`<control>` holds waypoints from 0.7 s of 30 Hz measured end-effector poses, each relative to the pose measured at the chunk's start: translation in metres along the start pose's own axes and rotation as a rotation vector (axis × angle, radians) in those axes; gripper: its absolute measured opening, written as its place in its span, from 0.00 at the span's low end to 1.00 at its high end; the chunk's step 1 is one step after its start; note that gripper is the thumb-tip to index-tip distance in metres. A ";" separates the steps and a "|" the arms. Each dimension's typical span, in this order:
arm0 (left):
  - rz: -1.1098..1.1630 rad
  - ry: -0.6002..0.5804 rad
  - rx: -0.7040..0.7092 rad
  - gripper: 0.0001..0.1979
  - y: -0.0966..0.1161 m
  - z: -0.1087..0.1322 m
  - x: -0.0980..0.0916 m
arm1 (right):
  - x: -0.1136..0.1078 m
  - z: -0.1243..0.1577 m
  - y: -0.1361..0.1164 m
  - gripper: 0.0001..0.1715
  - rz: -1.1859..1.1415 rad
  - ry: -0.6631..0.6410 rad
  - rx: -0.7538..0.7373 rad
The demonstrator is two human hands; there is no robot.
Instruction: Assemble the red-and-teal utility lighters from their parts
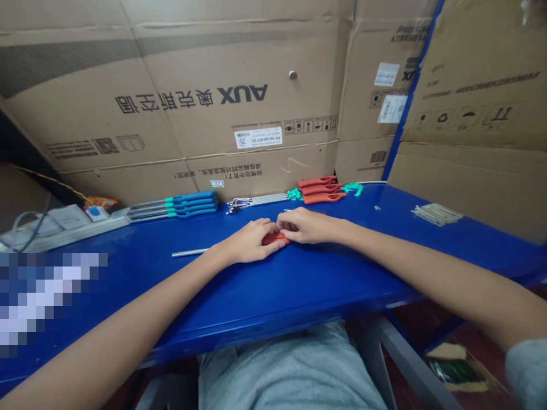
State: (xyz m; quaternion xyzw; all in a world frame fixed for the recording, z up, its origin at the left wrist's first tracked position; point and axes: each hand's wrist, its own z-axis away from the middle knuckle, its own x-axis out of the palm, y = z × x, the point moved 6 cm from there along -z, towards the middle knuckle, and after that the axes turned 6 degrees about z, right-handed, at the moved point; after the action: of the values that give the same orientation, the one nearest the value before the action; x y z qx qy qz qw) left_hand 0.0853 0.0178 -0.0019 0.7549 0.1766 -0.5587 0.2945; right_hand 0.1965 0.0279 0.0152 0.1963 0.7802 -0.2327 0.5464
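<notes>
My left hand (250, 240) is closed round an orange plastic handle (276, 238) that lies on the blue table. A thin metal rod (190, 252) sticks out to the left from beneath that hand; whether it joins the handle is hidden. At the handle's right end my right hand (302, 225) has its fingers bent into a pinch, and what sits between them does not show. Just beyond the hands lie several orange handles (322, 189), small turquoise pieces (294, 194) and a bundle of thin metal rods (269, 199).
Blue-handled tools (194, 204) with metal shafts are stacked at the back left, near a white power strip (85, 228). Pale thin strips (436, 213) lie on the right. Cardboard sheets (179, 68) wall off the back of the blue table (307, 290).
</notes>
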 end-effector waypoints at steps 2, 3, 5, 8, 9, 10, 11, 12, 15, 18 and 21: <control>-0.004 0.001 -0.004 0.18 -0.001 0.000 0.000 | 0.001 0.000 0.001 0.06 -0.021 -0.008 0.009; -0.007 0.005 -0.008 0.19 -0.001 0.000 0.000 | 0.001 0.000 0.001 0.06 -0.037 -0.010 0.013; -0.015 0.011 -0.013 0.19 -0.002 0.000 0.000 | -0.001 0.000 0.003 0.07 -0.069 -0.005 0.020; -0.020 0.012 0.000 0.20 -0.002 0.000 0.001 | -0.006 0.001 0.005 0.05 -0.114 -0.004 0.016; -0.018 0.009 0.006 0.20 -0.002 0.000 0.001 | -0.007 0.001 0.005 0.04 -0.119 -0.010 0.010; -0.015 0.006 0.009 0.20 -0.002 0.000 0.001 | -0.008 0.002 0.004 0.05 -0.115 -0.020 0.001; -0.015 0.006 0.011 0.20 -0.002 -0.001 0.001 | -0.008 0.002 0.003 0.05 -0.102 -0.029 -0.011; -0.016 0.007 0.011 0.20 -0.002 -0.001 0.001 | -0.009 0.003 0.002 0.06 -0.081 -0.035 -0.027; -0.022 0.003 0.009 0.20 -0.002 0.000 0.001 | -0.010 0.003 0.000 0.06 -0.029 -0.031 -0.069; -0.026 0.001 0.005 0.20 -0.002 0.000 0.001 | -0.009 0.003 -0.001 0.04 -0.008 -0.031 -0.082; -0.026 0.006 0.006 0.19 -0.002 0.000 0.001 | -0.008 0.003 -0.001 0.04 -0.007 -0.042 -0.074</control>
State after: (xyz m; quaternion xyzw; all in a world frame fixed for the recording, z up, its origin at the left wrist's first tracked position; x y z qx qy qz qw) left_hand 0.0843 0.0188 -0.0031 0.7551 0.1855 -0.5608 0.2846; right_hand 0.2012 0.0251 0.0218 0.1681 0.7775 -0.2097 0.5685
